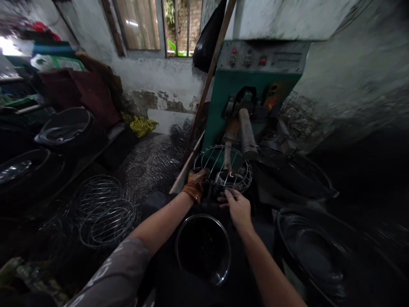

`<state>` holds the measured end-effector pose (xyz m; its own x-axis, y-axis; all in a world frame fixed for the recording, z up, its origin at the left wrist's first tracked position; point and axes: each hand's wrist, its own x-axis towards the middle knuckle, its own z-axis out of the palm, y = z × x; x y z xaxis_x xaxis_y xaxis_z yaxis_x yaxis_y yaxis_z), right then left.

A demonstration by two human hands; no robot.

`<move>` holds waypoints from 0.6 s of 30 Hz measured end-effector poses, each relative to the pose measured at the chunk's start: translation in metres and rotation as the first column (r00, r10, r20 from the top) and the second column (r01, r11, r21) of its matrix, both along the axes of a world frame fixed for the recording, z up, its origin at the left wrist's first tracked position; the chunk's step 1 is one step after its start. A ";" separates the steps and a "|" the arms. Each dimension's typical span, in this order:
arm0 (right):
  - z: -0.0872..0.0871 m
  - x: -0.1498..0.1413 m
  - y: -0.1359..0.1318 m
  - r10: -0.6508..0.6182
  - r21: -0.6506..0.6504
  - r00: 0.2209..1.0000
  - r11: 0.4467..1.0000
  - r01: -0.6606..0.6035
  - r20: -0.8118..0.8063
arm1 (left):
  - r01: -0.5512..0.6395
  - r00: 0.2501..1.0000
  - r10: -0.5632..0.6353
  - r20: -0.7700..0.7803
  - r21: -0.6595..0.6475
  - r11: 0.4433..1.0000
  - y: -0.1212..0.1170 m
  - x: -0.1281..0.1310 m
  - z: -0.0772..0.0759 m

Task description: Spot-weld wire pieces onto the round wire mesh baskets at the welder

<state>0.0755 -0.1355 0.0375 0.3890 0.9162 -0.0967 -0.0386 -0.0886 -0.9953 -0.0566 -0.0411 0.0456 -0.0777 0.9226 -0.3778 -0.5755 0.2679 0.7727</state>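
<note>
A round wire rack (207,160) with parallel bars sits at the green spot-welding machine (209,111), beneath its thick horizontal arm (248,134). A small bright glow shows among its bars, near the tip of the upright rod (227,155). My left hand (196,183), in a worn orange-brown glove, is closed on the rack's left near edge. My bare right hand (239,207) is at the rack's near rim with its fingers stretched out and a little apart. Whether its fingertips touch the wire is hard to see. Below both hands stands a round metal pot (228,243) with a dark inside.
Several round wire racks (107,213) are piled at the left, beside tangled wire (150,160). A dark tub (279,226) with rings in it stands at the right. A wooden board (187,166) leans beside the machine. Black basins (68,123) rest on a left bench.
</note>
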 end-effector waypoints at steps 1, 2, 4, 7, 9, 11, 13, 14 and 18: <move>-0.004 0.000 0.003 -0.015 0.003 0.999 1.000 0.015 0.029 | -0.012 1.000 0.012 -0.002 -0.012 1.000 -0.003 0.001 0.003; -0.007 0.000 0.004 -0.022 0.002 0.998 1.000 0.022 0.062 | -0.028 1.000 0.028 -0.010 -0.025 0.999 -0.006 0.001 0.006; -0.012 0.001 0.006 -0.026 -0.007 0.989 1.000 0.027 0.148 | -0.057 0.998 0.056 -0.033 -0.046 0.997 -0.012 0.001 0.012; -0.014 0.003 0.007 -0.009 -0.049 0.955 0.998 0.025 0.298 | -0.064 0.998 0.062 -0.034 -0.080 0.995 -0.018 0.003 0.019; -0.013 0.004 0.007 0.007 -0.085 0.938 0.996 0.023 0.345 | -0.049 0.999 0.047 -0.019 -0.099 0.994 -0.021 0.004 0.022; -0.013 0.004 0.008 0.013 -0.107 0.934 0.994 0.026 0.356 | -0.052 0.999 0.052 -0.008 -0.119 0.991 -0.023 0.005 0.023; -0.014 0.004 0.008 0.021 -0.117 0.927 0.993 0.025 0.376 | -0.048 0.999 0.047 -0.008 -0.140 0.989 -0.025 0.006 0.024; -0.015 0.004 0.008 0.023 -0.113 0.917 0.993 0.024 0.397 | -0.036 0.999 0.035 -0.010 -0.143 0.989 -0.025 0.005 0.024; -0.017 0.005 0.008 0.039 -0.075 0.862 0.997 0.000 0.506 | -0.025 0.999 0.020 -0.031 -0.139 0.990 -0.025 0.004 0.022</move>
